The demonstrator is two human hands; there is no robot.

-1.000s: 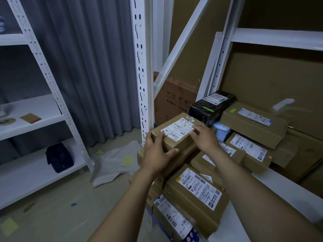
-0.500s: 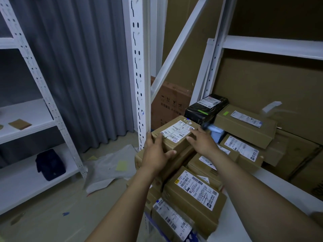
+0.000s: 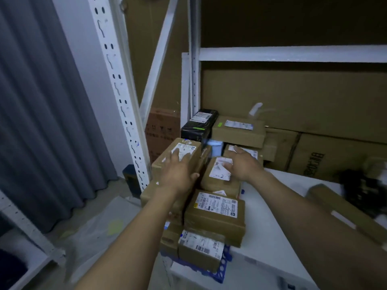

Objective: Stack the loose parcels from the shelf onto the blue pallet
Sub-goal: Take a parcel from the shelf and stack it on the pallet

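Parcels piled between the shelf post (image 3: 121,105) and the shelf board (image 3: 259,237)

Left hand (image 3: 178,174) lies flat on the top parcel (image 3: 184,149) of the left stack, right by the post. Right hand (image 3: 243,166) is over the neighbouring parcel (image 3: 217,174), just to the right. In front of that sits a lower parcel (image 3: 215,212), then the nearest parcel (image 3: 199,252) on the pallet (image 3: 223,266). Behind the stacks a box (image 3: 199,126) and another parcel (image 3: 238,132) sit side by side, with big cartons (image 3: 303,97) at the very back. Curtain (image 3: 41,111) is off to the left.
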